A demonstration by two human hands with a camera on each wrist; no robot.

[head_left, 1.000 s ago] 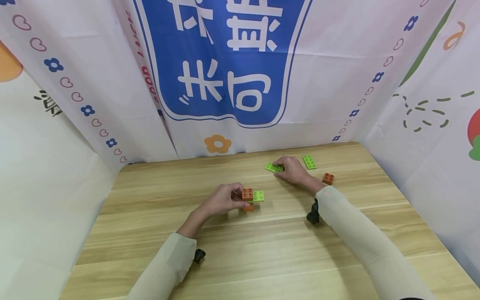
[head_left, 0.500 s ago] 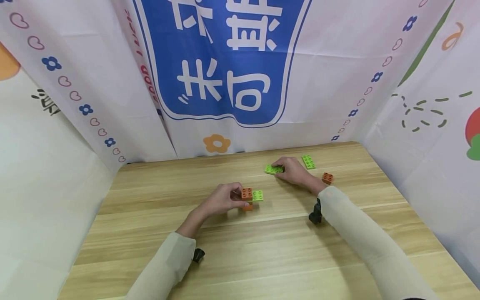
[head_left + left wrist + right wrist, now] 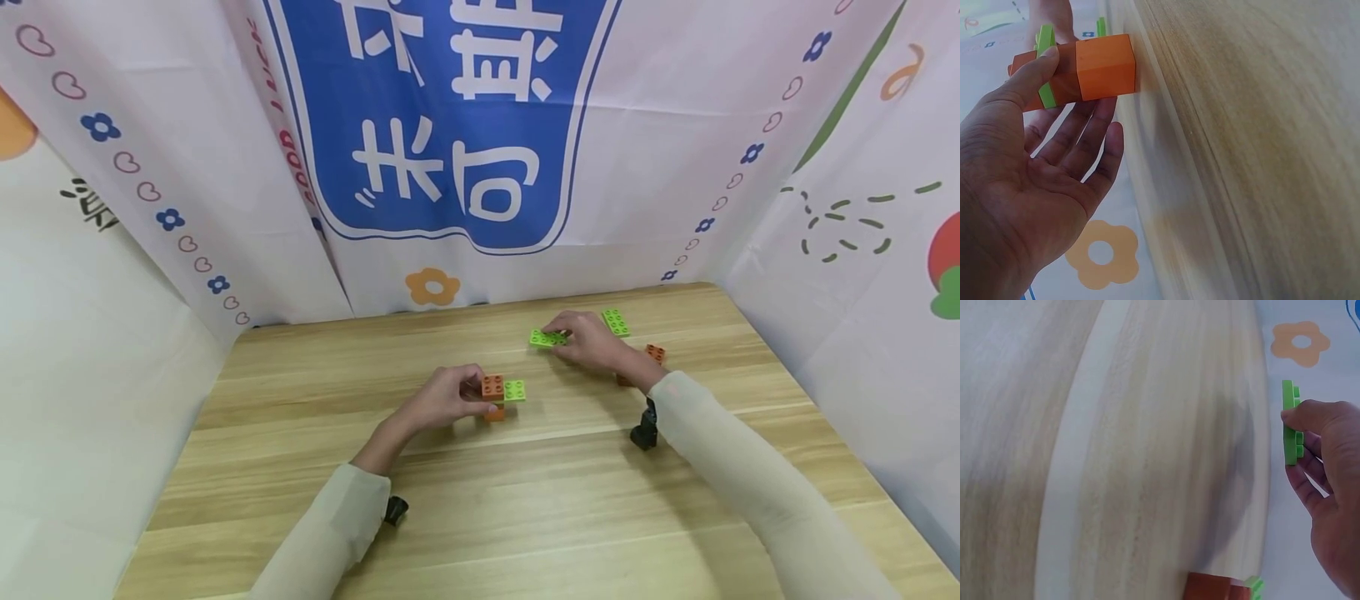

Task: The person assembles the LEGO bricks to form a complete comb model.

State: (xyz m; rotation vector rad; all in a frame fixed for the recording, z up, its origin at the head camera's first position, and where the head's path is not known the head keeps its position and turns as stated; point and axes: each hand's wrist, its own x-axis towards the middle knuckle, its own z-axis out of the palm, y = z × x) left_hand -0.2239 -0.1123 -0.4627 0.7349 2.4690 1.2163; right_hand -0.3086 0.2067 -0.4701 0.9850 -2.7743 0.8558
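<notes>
My left hand [image 3: 450,398] grips a small stack of toy building bricks [image 3: 492,387] between thumb and fingers. In the left wrist view the stack lies sideways: an orange brick [image 3: 1107,67] at its bottom end, a brown brick [image 3: 1064,81] after it, then a thin green plate [image 3: 1046,94] and another brown brick at the top. Part of that green plate sticks out past the stack in the head view. Farther back on the right, my right hand [image 3: 587,342] pinches a flat green studded brick [image 3: 1289,437], clear of the tabletop in the right wrist view.
A second flat green brick [image 3: 616,322] lies at the back right of the wooden table [image 3: 480,517]. Brown bricks [image 3: 656,353] lie beside my right wrist, partly hidden by it. Printed cloth walls [image 3: 645,183] enclose the table's back and sides.
My right forearm and wrist have swung slightly rightward, now covering part of the brown brick; another brown edge shows below the wrist. Both hands keep their hold, and the left stays nearly still.
</notes>
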